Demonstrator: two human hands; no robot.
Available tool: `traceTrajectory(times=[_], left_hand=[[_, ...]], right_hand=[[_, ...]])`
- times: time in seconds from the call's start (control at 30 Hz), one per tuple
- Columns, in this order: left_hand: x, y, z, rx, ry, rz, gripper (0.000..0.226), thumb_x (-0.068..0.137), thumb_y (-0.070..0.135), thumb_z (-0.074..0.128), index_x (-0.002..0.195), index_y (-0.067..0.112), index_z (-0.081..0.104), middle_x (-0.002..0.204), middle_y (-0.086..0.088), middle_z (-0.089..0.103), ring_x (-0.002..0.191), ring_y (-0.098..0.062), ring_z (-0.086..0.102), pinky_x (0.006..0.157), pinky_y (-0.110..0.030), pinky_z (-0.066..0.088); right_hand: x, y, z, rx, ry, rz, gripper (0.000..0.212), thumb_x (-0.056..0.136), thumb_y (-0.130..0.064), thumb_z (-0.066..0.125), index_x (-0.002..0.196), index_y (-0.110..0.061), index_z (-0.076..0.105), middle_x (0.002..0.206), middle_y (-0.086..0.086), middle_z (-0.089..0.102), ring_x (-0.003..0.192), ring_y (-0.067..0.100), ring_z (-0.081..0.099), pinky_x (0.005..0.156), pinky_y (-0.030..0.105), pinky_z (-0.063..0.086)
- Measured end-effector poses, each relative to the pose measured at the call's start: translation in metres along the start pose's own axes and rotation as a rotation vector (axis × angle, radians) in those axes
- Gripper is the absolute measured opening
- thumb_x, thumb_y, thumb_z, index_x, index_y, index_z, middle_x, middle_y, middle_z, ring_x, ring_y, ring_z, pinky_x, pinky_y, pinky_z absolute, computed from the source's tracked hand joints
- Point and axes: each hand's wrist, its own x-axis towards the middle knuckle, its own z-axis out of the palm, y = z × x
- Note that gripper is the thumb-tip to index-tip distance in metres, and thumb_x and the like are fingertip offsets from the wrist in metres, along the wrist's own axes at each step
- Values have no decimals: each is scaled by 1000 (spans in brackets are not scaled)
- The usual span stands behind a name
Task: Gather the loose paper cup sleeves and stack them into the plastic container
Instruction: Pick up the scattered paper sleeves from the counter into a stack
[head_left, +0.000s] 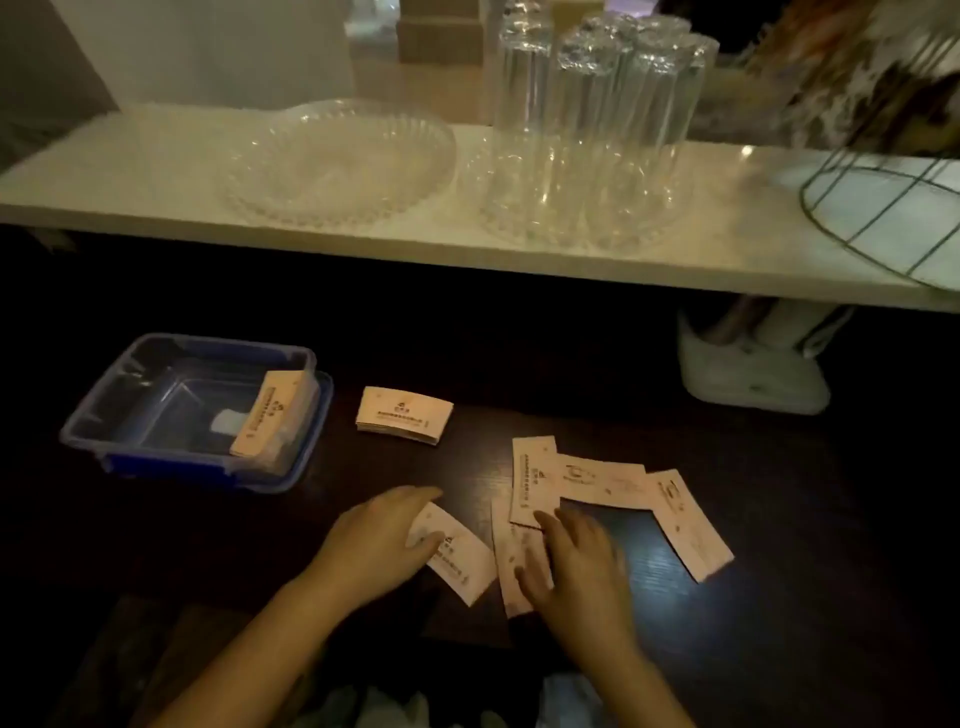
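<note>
- Two bare hands are reaching over a dark table (779, 623), and both are lying flat with the fingers spread out.
- The left hand (371, 545) is pressing down on one loose sleeve (457, 561), with its fingers lying over the near end of it. It is not closing around anything.
- The right hand (576, 561) is lying open too, and it is covering part of a second sleeve (511, 577) under its fingers. Its fingertips are touching the bottom edge of an upright sleeve (532, 478).
- Two more sleeves are lying to the right of that one: a sideways sleeve (602, 480) and a slanted sleeve (691, 525). They are overlapping a little at the corners.
- A small neat pile of sleeves (402, 415) is sitting on the table by itself, between the loose ones and the box.
- The plastic container (124, 410) is sitting on the left side of the table. It is clear with blue edges, and it is open.
- Inside it, a few stacked sleeves (267, 415) are leaning against the right wall.
- A white shelf (130, 171) is running across the back, above the table.
- A clear ridged dish (343, 161) and a bunch of tall clear glasses (592, 119) are sitting on the shelf.
- A wire basket (883, 208) is poking in at the right end of the shelf.
</note>
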Motion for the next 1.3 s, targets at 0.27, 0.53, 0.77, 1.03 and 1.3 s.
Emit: traceTrajectory(times=[0.27,0.53,0.77,1.03,1.3], left_hand=[[4,-21,36,113,-7,-22,68,78,46,54,139,30,28,146,8,35,130,-8,35,93,-27,43],[18,-35,59,216,-68,-218,96,70,60,58,144,16,15,155,-6,17,143,-22,12,108,-39,31],[22,-35,61,106,-19,-237,81,66,46,70,135,22,33,146,-7,26,135,-24,19,104,-42,33],[26,-38,55,126,-178,-54,99,71,45,65,144,35,-2,157,4,-9,143,-21,-2,112,-51,16],[31,-34,47,43,-163,-210,78,58,37,78,123,31,35,129,1,31,121,-18,29,91,-33,43]], right_hand=[[-23,5,23,1,79,133,71,64,-51,71,124,-21,50,127,6,55,120,27,46,98,53,36],[-21,-4,37,-67,14,248,79,46,-57,79,108,-12,60,108,10,63,101,29,58,83,49,45],[-19,0,43,-83,27,193,72,47,-45,85,106,-13,62,105,10,63,98,30,58,81,49,45],[-20,3,42,-47,12,98,70,49,-35,88,110,-15,61,98,7,65,88,27,61,71,43,52],[-21,8,42,-65,36,58,63,50,-33,88,106,-16,64,100,9,67,88,28,63,68,43,55]])
